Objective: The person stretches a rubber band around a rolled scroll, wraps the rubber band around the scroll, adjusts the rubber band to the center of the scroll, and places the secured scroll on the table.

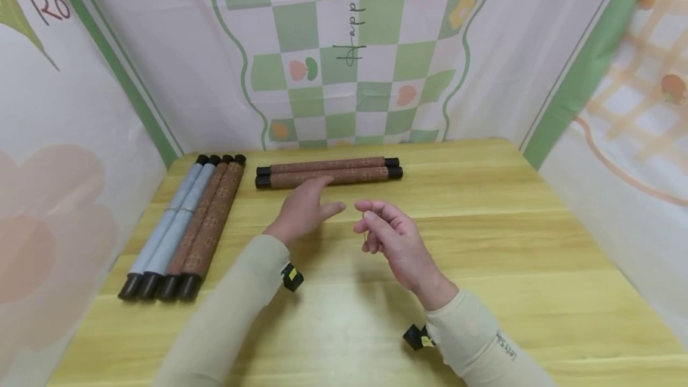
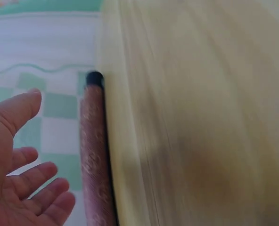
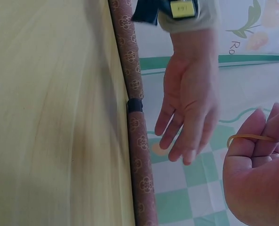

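My right hand (image 1: 395,243) pinches a thin yellow rubber band (image 3: 252,136), looped about its fingers in the right wrist view. My left hand (image 1: 303,211) is held with relaxed, spread fingers just in front of two brown scrolls and holds nothing. These scrolls, a front one (image 1: 349,175) and a rear one (image 1: 333,165), lie side by side across the back of the table, with black end knobs and a pale flower pattern. Whether the left fingertips touch the front scroll cannot be told from the head view; the left wrist view shows a gap.
On the table's left lie two pale blue scrolls (image 1: 174,214) beside two brown scrolls (image 1: 212,214), all with black ends. A thin band (image 1: 180,209) crosses the blue pair. Behind the wooden table (image 1: 484,243) hangs a printed curtain (image 1: 344,76).
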{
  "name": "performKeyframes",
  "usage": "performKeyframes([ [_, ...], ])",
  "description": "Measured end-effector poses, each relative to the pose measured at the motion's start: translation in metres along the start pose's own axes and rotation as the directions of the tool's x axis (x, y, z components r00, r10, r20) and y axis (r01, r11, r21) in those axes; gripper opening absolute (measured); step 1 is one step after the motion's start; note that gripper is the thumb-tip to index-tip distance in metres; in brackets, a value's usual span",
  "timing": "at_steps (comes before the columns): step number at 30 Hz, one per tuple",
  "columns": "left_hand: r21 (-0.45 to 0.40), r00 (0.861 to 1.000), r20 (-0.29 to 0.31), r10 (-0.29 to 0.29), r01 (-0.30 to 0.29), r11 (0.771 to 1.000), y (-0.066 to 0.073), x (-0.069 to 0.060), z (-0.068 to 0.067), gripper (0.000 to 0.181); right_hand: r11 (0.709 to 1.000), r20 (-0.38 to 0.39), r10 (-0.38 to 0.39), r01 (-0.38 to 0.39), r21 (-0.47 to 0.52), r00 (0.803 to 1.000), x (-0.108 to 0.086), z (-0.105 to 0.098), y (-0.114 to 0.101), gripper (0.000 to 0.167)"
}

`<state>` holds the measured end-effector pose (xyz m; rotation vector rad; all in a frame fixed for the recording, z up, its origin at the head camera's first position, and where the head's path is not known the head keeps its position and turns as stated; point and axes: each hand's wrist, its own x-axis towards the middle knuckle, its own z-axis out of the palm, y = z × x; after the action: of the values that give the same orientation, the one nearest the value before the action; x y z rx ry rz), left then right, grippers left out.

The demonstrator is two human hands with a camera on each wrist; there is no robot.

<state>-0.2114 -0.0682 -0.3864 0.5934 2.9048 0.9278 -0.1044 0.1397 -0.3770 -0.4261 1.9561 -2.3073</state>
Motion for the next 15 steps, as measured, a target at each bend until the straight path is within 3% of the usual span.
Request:
performKeyframes([
  [6, 0.150, 1.000, 0.005, -0.020, 0.019, 0.988, -0.017, 0.023, -0.001, 0.080, 1.000, 0.006, 0.016, -0.016, -0.012, 1.000, 0.000, 0.002, 0.001, 0.027],
  [10, 0.233, 1.000, -0.001, -0.004, 0.004, 0.972, -0.025, 0.036, -0.002, 0.079, 1.000, 0.006, 0.023, -0.023, -0.018, 1.000, 0.000, 0.002, 0.001, 0.033],
  [15, 0.252, 0.999, -0.013, -0.034, 0.036, 0.967, -0.029, 0.046, -0.002, 0.075, 1.000, 0.012, 0.015, -0.014, -0.023, 1.000, 0.000, 0.003, 0.001, 0.032],
])
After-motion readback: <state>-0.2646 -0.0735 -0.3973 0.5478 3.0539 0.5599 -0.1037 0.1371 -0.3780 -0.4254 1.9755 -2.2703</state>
